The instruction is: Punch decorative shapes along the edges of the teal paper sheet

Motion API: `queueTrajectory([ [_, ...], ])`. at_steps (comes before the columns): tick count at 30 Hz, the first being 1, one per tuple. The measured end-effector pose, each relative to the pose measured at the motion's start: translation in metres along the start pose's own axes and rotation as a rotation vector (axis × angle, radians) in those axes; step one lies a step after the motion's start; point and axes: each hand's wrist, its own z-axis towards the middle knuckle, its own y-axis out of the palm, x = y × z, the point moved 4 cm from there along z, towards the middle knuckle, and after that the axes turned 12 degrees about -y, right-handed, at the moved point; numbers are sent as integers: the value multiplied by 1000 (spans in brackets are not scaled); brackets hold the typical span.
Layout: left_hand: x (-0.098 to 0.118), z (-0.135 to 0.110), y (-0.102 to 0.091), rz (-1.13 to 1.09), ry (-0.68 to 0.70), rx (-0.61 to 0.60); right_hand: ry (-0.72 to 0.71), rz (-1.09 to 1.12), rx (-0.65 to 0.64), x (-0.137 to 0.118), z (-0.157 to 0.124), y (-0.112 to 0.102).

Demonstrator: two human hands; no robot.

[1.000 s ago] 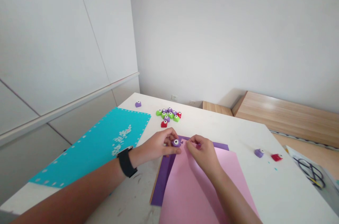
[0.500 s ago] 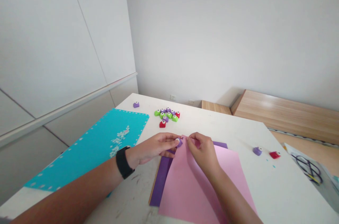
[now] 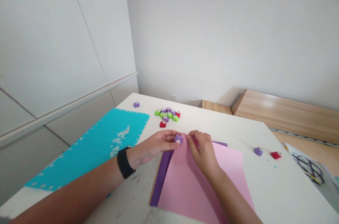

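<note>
Between the thumb and fingers of my left hand (image 3: 161, 143) is a small purple craft punch (image 3: 178, 139) with a white button, at the far left corner of a pink sheet of paper (image 3: 185, 188). My right hand (image 3: 203, 151) pinches the far edge of that sheet just right of the punch. The paper's far end is raised, and its near part lies over a stack of purple paper (image 3: 163, 185) on the table. Whether the corner sits inside the punch's slot is hidden by my fingers.
Several green, purple and red punches (image 3: 168, 115) cluster at the back of the white table (image 3: 286, 188). A blue sheet with punched edges (image 3: 87, 157) and white paper bits lies left. A purple punch (image 3: 258, 151) and a red punch (image 3: 276, 155) stand right, near scissors (image 3: 308, 167).
The punch in my left hand has turned, so its purple body and white button show more fully. My right hand and the pink sheet have shifted only slightly.
</note>
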Motion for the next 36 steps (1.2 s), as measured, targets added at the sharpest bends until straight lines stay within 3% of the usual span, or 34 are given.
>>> queueTrajectory([
  [18,-4,0,12,-180,26,-15,-64,-29,37,-5,1,-1],
  [25,-3,-1,13,-135,37,41,-67,-20,57,-5,1,-1],
  [36,-5,1,14,-103,173,130,-76,-20,68,-9,0,3],
])
